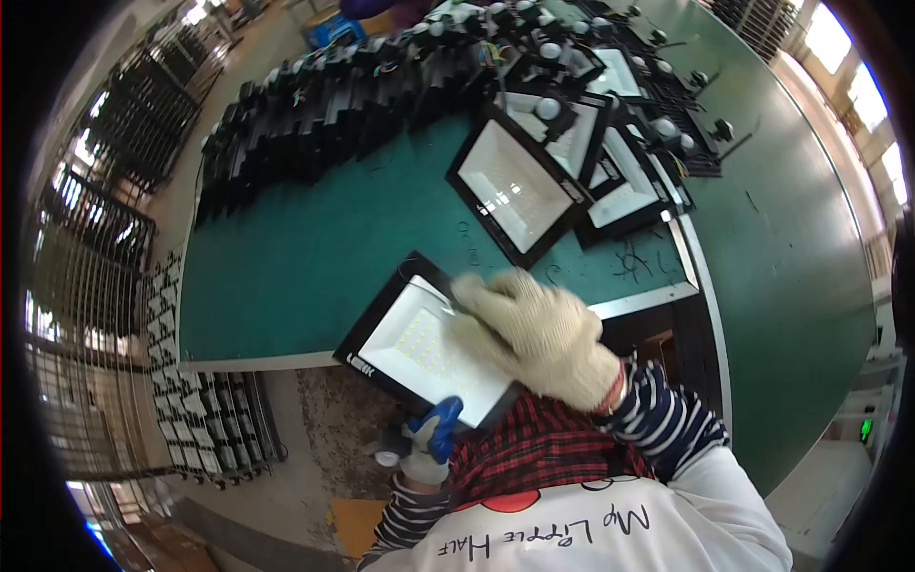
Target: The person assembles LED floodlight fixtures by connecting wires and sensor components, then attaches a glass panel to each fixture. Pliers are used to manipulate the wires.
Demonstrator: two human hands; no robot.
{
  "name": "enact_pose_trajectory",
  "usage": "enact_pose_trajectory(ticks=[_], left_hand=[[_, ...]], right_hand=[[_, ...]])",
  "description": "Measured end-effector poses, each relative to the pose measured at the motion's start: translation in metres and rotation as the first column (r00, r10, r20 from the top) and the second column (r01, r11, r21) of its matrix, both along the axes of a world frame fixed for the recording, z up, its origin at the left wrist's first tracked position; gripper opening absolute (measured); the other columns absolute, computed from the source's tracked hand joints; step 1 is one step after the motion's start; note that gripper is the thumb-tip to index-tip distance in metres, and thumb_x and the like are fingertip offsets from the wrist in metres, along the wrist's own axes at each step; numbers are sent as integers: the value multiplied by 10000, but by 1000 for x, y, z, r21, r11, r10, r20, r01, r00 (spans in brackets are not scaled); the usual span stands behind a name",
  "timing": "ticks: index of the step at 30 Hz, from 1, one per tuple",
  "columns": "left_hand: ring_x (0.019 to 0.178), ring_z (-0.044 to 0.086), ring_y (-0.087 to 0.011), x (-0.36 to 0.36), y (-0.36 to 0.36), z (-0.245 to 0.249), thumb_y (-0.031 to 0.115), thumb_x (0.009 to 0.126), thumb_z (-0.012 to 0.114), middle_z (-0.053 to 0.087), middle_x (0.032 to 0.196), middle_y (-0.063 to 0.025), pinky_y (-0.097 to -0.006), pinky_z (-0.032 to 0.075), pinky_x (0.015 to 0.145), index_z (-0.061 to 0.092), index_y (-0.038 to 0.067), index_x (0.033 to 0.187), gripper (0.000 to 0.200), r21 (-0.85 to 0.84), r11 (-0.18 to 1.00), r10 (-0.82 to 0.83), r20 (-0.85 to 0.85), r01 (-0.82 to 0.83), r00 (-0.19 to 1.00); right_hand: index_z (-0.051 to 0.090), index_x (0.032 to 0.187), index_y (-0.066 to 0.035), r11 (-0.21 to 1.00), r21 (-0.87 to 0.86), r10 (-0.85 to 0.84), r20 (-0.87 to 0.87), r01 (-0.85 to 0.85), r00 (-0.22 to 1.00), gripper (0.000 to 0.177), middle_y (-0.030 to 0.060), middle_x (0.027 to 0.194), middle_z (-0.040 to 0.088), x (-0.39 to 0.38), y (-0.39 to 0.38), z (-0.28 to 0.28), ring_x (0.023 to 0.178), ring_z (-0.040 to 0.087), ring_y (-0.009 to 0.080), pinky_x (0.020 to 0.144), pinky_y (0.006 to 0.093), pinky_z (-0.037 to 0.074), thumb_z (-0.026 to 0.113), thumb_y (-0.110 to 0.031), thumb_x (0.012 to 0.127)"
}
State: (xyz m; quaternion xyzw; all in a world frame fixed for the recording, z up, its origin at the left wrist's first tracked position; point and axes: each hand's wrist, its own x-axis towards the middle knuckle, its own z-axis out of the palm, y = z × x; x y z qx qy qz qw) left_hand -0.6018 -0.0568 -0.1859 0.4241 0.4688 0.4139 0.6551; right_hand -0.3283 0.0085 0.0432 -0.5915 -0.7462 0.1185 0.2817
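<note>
A black-framed floodlight (405, 357) with a white reflector and rows of small yellowish LEDs is tilted at the table's near edge, in front of the body. My left hand (431, 443), in a grey and blue glove, grips its lower edge, thumb over the frame. A round sensor on a dark bracket (386, 448) shows beside that hand. My right hand (538, 338), in a thick cream glove, lies over the right part of the light's face. Its fingers are blurred, and whether they hold anything is hidden.
On the green table (315, 257), a finished-looking floodlight (519, 186) lies beside a pile of others at the back right. A long row of black lamp housings (334, 119) lines the far side. Racks (214, 419) stand at the left.
</note>
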Motion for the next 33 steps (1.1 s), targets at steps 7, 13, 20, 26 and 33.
enact_pose_trajectory(ticks=[7, 13, 20, 26, 33], left_hand=[[1255, 566, -413, 64, 17, 154, 283, 765, 648, 507, 1428, -243, -568, 464, 1079, 312, 11, 1523, 872, -252, 910, 146, 939, 330, 312], [1125, 653, -380, 60, 16, 143, 311, 793, 633, 548, 1352, -283, -500, 606, 891, 342, -40, 1489, 833, -223, 934, 118, 930, 278, 347], [1175, 628, -363, 74, 25, 152, 332, 836, 604, 531, 1402, -242, -489, 552, 984, 355, -29, 1490, 788, -185, 969, 84, 872, 166, 482], [1162, 628, -369, 79, 35, 190, 340, 893, 597, 577, 1345, -224, -514, 523, 996, 425, -2, 1447, 673, -58, 986, 157, 600, -154, 784], [1022, 682, -256, 54, 38, 168, 92, 939, 579, 687, 1149, -178, -358, 545, 939, 654, -73, 1167, 291, 230, 950, 171, 185, -212, 968]], right_hand=[[636, 1255, 30, 976, -188, -113, -863, -106, 493, 406, 21, 879, 656, 41, 21, 13, 744, 575, 53, 677, 207, 515, 621, -293, 1009], [623, 1265, 32, 982, -129, -52, -890, -141, 453, 427, 52, 954, 688, 39, -3, 14, 802, 616, 57, 682, 212, 527, 656, -293, 989], [695, 1092, 5, 984, -52, 73, -752, -169, 655, 306, 101, 807, 715, 26, -48, 21, 678, 687, 145, 599, 290, 549, 680, -267, 952], [723, 1075, -70, 842, -43, 451, -492, -538, 745, 265, 107, 834, 714, 48, -86, 26, 760, 720, 220, 673, 348, 565, 699, -284, 922], [578, 1156, -12, 910, -397, -300, -831, -120, 468, 349, 81, 1049, 645, 69, -81, 5, 758, 589, 72, 692, 227, 514, 750, -166, 895]])
